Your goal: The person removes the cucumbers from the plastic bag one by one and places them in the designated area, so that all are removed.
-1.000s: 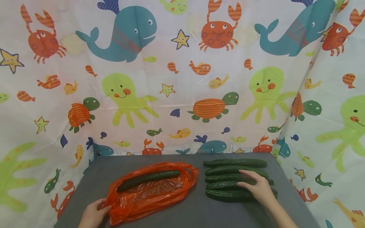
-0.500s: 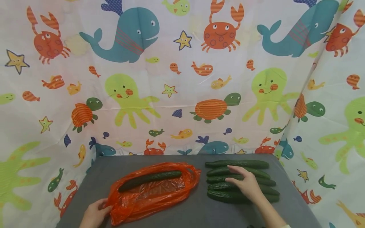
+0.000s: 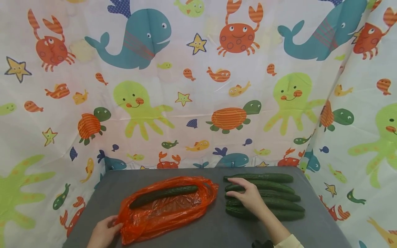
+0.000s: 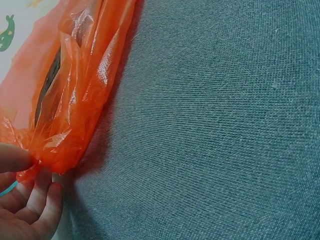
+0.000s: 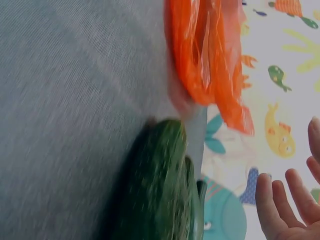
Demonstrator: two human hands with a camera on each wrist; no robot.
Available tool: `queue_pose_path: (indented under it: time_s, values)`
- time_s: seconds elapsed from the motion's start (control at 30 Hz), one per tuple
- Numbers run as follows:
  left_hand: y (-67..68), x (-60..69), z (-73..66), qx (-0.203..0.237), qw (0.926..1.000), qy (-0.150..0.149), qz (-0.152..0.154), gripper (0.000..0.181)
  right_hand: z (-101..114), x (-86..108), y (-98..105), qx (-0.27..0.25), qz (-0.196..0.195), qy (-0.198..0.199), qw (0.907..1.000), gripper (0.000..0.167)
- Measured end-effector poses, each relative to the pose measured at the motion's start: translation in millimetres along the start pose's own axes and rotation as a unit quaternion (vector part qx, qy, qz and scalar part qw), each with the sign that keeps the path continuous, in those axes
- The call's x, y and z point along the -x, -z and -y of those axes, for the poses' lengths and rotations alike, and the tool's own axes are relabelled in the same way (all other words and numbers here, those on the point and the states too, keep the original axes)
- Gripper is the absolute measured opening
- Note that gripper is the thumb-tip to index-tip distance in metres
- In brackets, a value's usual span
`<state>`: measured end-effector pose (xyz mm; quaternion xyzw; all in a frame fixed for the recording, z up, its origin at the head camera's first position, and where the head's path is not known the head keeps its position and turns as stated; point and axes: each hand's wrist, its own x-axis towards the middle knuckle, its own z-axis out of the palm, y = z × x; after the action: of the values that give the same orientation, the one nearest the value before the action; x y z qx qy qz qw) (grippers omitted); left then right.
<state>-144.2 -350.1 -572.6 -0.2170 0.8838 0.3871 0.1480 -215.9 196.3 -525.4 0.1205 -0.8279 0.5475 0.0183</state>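
In the head view my left hand (image 3: 103,233) pinches the left end of an orange plastic bag (image 3: 145,231). The left wrist view shows thumb and fingers together on the bunched film of the bag (image 4: 70,135). Through the bag's long opening a dark green cucumber (image 3: 164,193) is seen lying inside. To the right, several cucumbers (image 3: 280,204) lie side by side on the table. Above their left ends is my right hand (image 3: 250,198), thumb and fingers spread, holding nothing. From the right wrist, a cucumber tip (image 5: 167,135) appears apart from the fingers (image 5: 267,197).
A grey cloth covers the table (image 3: 214,230). A printed sea-animal curtain (image 3: 198,103) hangs behind and along both sides. A strip of bare cloth separates the bag from the cucumber row. A small black object (image 3: 262,244) is by the right sleeve.
My right hand has moved left over the cucumbers, from their middle toward the ends nearest the bag. My left hand stays on the bag, and the cucumbers lie as before.
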Motion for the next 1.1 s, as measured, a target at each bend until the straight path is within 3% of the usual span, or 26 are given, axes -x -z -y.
queue_pose_path:
  time_s: [0.5, 0.67, 1.1]
  values:
    - [-4.1, -4.1, 1.9, 0.010, 0.9999, 0.001, 0.004, 0.062, 12, -11.8, -46, 0.008, 0.031, 0.035, 0.9989, 0.050]
    - [-3.2, -4.7, 3.3, 0.029, 0.9995, 0.010, 0.008, 0.060, 17, -16.4, -56, 0.027, 0.037, 0.051, 0.9977, 0.053]
    - [-4.2, -2.0, 3.4, 0.051, 0.9985, 0.017, 0.014, 0.060, 28, -22.1, -73, 0.005, 0.049, 0.077, 0.9959, 0.048]
